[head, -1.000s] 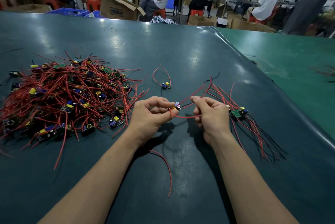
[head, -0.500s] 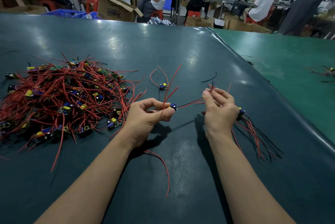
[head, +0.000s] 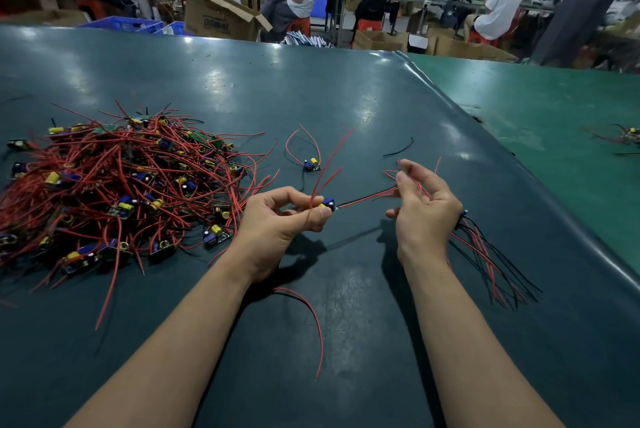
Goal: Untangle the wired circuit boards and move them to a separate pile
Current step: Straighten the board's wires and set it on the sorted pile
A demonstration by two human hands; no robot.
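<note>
Board [head: 328,203] sits pinched in the left hand [head: 277,223]. Right hand [head: 424,209] pinches its red wire [head: 367,198]. Big pile [head: 114,185] lies left.

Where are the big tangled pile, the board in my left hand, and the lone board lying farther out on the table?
Tangled pile [head: 117,192], head view, on the red wires near its middle.
Held board [head: 329,203], head view, on its blue capacitor.
Lone board [head: 310,164], head view, on the board body, beside its yellow part.

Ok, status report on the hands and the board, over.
Left hand pinches circuit board. Right hand pinches its wires. Tangled pile left, sorted pile right. Nothing in the way.
</note>
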